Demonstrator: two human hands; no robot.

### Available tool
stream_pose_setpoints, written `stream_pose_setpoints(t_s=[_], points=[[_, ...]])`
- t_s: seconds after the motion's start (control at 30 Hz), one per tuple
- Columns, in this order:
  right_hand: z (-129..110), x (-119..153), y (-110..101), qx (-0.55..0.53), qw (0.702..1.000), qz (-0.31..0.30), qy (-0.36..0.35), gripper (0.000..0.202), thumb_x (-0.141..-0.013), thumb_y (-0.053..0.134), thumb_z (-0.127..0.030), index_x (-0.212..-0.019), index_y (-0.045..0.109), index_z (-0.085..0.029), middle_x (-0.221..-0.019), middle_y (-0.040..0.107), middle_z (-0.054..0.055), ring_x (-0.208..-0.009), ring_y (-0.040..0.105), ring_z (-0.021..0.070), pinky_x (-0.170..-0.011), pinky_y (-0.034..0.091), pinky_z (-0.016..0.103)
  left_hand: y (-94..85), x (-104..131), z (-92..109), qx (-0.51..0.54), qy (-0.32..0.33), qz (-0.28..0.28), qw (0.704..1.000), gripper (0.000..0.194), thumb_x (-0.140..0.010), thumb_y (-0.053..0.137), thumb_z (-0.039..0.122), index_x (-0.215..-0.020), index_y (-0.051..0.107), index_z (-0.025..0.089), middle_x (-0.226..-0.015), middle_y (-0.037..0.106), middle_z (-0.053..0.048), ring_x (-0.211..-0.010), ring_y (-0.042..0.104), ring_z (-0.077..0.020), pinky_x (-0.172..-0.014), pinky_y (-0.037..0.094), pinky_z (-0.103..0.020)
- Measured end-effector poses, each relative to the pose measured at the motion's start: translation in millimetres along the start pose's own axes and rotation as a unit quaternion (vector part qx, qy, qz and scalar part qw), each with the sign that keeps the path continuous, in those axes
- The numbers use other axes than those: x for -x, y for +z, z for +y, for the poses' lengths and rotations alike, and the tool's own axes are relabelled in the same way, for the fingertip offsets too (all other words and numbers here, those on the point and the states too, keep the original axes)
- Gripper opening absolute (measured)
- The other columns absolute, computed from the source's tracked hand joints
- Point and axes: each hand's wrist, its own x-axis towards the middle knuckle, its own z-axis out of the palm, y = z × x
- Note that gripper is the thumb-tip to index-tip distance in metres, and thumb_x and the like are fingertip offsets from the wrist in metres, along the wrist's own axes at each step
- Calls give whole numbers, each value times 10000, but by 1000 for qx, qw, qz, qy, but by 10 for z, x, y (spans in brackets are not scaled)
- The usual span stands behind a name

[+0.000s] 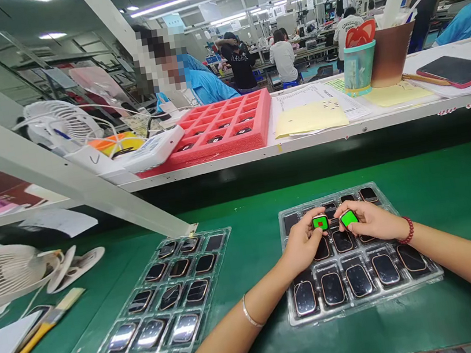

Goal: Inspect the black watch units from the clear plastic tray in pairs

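My left hand (303,241) is closed on a small square watch with a lit green screen (320,223) that has a red mark in it. Just to the right, my right hand (373,220) pinches another watch, its screen (349,218) plain green. The two watches are apart, both held above a clear plastic tray (297,318). Rows of dark-screened watches (332,288) lie in this tray's pockets; my hands hide some of them. A second clear tray (225,237) at the left holds several more dark watches (180,268), partly behind my left forearm.
A slanted white post (135,211) meets the green table (248,268) near the left tray. A brush (42,329) and a white fan (6,273) are at the left. The shelf (225,165) bears a red foam tray (265,120), cups and a phone (461,69). People sit beyond.
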Motion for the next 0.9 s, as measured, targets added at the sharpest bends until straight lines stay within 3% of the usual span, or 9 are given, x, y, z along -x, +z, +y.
stream_pose_setpoints(t_s=[0.4, 0.57, 0.73, 0.9], points=[[-11, 1, -6, 30, 1000, 0, -1, 195, -786, 550, -153, -979, 535, -181, -771, 627, 18, -604, 535, 119, -513, 403, 221, -8, 11, 44, 16, -9, -1, 1000, 343, -840, 530, 291, -1166, 553, 186, -1048, 639, -84, -874, 627, -192, -770, 527, -323], [-4, 0, -7, 30, 1000, 0, 4, 184, -780, 539, -135, -959, 542, -177, -752, 621, 15, -588, 526, 113, -496, 401, 213, -17, 14, 41, -12, -8, -1, 1000, 278, -826, 513, 209, -1094, 577, 175, -999, 649, -80, -862, 631, -194, -743, 517, -307], [-30, 0, -1, -18, 1000, -1, 3, 327, -722, 515, -62, -1022, 533, -191, -869, 629, 28, -760, 590, 147, -624, 475, 255, -6, 4, 21, -6, 0, -4, 1000, 430, -736, 480, 63, -1139, 548, 198, -1057, 642, -67, -844, 634, -170, -752, 514, -297], [-15, -3, -10, -28, 1000, 1, 9, 366, -732, 506, -65, -1071, 527, -199, -936, 627, 39, -757, 603, 139, -637, 499, 260, -8, 2, 32, -25, 3, 4, 1000, 420, -751, 530, 117, -1162, 542, 204, -1090, 635, -75, -912, 617, -193, -762, 506, -303]])
